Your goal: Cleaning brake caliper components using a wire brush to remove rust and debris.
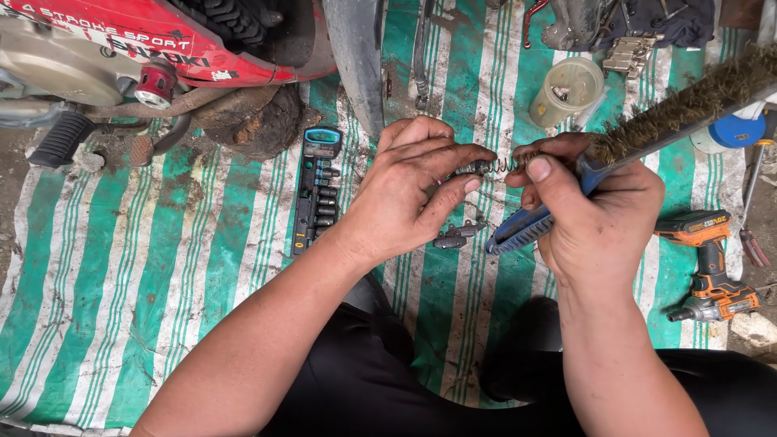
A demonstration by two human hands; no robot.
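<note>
A small coil spring (503, 164) was pinched between both hands above a green-striped tarp (202, 243). The left hand (413, 190) was curled palm-down around its dark end piece. The right hand (587, 214) was clenched around a blue-handled wire brush (647, 133).

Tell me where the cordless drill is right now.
In the head view, the orange cordless drill lies on the green-striped mat at the far right, beyond the right hand that holds the wire brush.
</note>
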